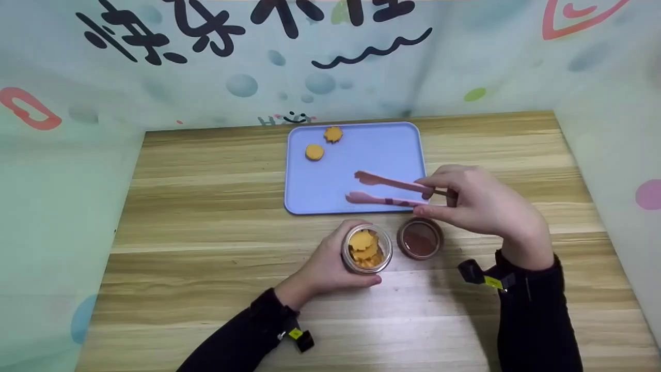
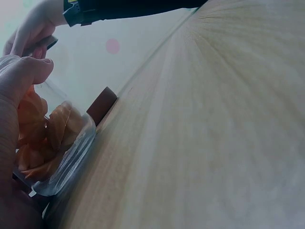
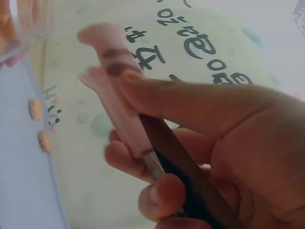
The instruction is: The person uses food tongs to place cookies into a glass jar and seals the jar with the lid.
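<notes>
The left hand [image 1: 330, 261] wraps around a clear glass jar [image 1: 366, 253] that stands upright on the wooden table [image 1: 206, 206], just in front of the blue tray [image 1: 382, 150]; the thumb and fingers curl round its wall, and the left wrist view shows the thumb pressed against the glass. The jar holds a stack of orange biscuits [image 1: 364, 248]. Just to its right, apart from it, a brown lid [image 1: 420, 238] lies on the table. The right hand [image 1: 475, 204] pinches a pair of pink tongs [image 1: 384, 189] near their joined end, thumb and fingers curled round the two arms. The tong tips stand slightly apart over the tray and grip nothing. Two more orange biscuits [image 1: 324, 143] lie near the tray's far left corner, well apart from the tongs.
</notes>
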{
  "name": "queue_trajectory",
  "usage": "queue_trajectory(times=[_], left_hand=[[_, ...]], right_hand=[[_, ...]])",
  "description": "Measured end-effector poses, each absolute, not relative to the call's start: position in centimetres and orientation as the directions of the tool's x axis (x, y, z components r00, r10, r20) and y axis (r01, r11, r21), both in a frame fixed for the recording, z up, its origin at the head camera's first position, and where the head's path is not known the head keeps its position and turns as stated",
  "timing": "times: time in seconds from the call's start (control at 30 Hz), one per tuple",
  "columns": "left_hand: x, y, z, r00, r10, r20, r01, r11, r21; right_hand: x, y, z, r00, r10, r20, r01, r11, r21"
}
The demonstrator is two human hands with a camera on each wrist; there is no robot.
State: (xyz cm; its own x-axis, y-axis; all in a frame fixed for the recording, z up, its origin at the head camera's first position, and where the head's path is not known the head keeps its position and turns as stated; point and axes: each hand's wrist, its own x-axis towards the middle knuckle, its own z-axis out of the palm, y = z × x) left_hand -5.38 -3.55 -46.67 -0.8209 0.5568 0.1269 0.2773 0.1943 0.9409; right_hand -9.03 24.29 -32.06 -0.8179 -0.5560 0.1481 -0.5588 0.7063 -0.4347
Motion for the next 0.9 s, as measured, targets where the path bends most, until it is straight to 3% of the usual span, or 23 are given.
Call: queue_trajectory(times=[0.27, 0.9], left_hand=[[-5.4, -3.6, -47.6, -0.816, 0.564, 0.127, 0.279, 0.192, 0.941], [-4.8, -3.9, -43.8, -0.814, 0.575, 0.081, 0.240, 0.206, 0.948]], right_hand=[[-11.4, 22.3, -35.0, -0.926, -0.353, 0.135, -0.369, 0.770, -0.520], [-20.3, 18.1, -41.1, -0.984, -0.177, -0.010, -0.144, 0.832, -0.536]])
